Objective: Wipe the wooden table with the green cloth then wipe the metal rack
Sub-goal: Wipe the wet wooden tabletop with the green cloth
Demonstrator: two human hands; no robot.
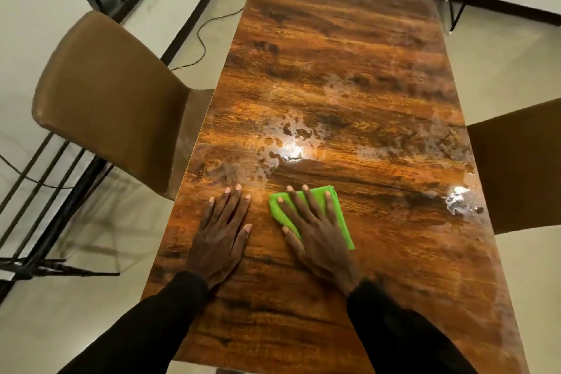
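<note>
Green cloth [341, 218] lies flat on the wooden table [349, 70], near the close end, well in from both side edges. Its long side slants from far-left to near-right. Right hand [315, 231] presses it, fingers spread. Left hand [221, 237] rests flat, fingers spread, just beside it. Wet patches [291, 149] shine farther ahead.

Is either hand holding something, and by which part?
Nothing is gripped. The right hand presses flat on the middle of the green cloth; the left hand rests flat on the wooden table.
</note>
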